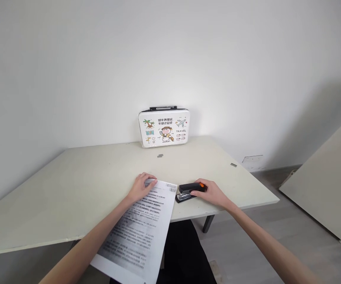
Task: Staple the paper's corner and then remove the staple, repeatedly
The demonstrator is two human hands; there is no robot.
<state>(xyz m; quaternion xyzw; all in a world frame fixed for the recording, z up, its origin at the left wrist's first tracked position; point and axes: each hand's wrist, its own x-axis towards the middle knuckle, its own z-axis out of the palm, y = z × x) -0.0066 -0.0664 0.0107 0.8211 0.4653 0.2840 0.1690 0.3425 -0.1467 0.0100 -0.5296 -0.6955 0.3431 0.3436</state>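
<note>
One desk (78, 189) carries everything. One white printed case (149, 132) stands at its far edge, with a handle on top. The paper (137, 228), one sheet visible, hangs over the near edge; whether more lie beneath, I cannot tell. It should be light, floppy and easily creased, best held flat by its far corners; the left hand (142, 187) is closed over its far-left corner. Beside the far-right corner, near the desk's near edge, is one black stapler (185, 188), probably firm and fairly weighty, best taken by its rear, where the right hand (213, 192) grips it. Smallest, apparently three grey strips: two behind the paper (160, 156), one by the desk's right edge (233, 165).
</note>
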